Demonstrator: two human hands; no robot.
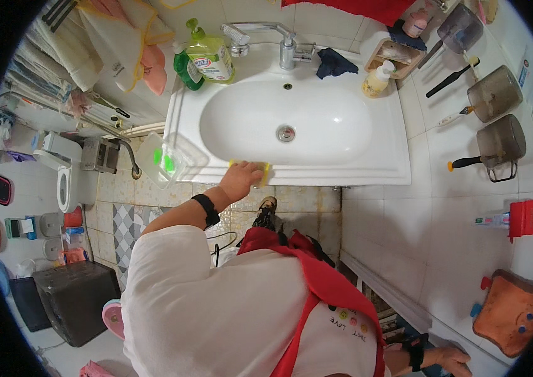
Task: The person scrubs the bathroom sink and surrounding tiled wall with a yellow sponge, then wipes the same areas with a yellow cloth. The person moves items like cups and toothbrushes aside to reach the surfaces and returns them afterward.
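At the white sink's (376, 169) front rim, my left hand (241, 179) is closed on a yellow sponge (267, 171), pressing it against the edge. Only a thin strip of the sponge shows past the fingers. Far down at the lower right, my right hand (453, 361) is by the tiled wall, its fingers loosely apart and nothing visible in them. The basin has no water standing in it, and its round drain (286, 132) shows. Beside the sink's front left corner is a clear plastic tub (160, 162) with bright green spots.
Behind the basin stand a faucet (287, 50), a green soap bottle (212, 60), a dark cloth (337, 63) and a pump bottle (377, 80). Cups (495, 94) hang on the right wall. A toilet (69, 182) and a dark box (77, 301) are at the left.
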